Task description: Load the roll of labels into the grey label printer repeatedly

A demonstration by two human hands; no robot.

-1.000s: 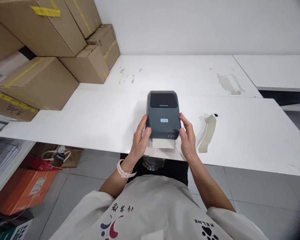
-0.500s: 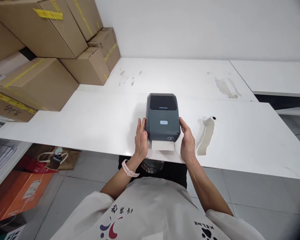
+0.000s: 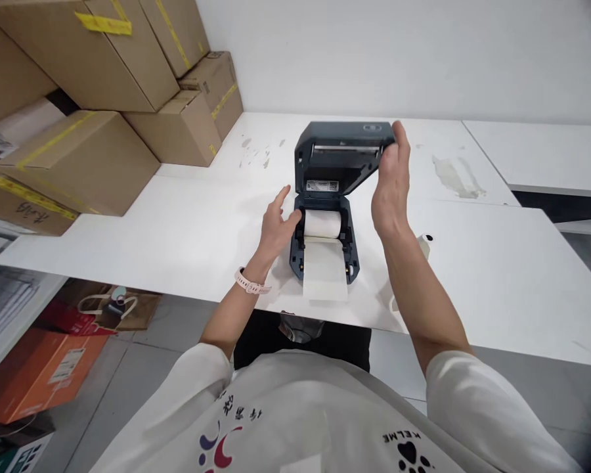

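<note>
- A dark grey, boxy plastic printer (image 3: 355, 255) sits open at frame centre, a white paper roll (image 3: 322, 224) inside.
- Right hand (image 3: 392, 187) grips its raised lid (image 3: 342, 164); left hand (image 3: 277, 228), fingers spread, touches or nearly touches its left side.
- Apparent step: holding the lid up; next calls for steady support.

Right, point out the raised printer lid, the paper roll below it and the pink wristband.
Printer lid (image 3: 345, 163): head view, on its dark underside.
Paper roll (image 3: 323, 224): head view, on its white curved surface.
Pink wristband (image 3: 251, 284): head view, on the middle of its strap.
</note>
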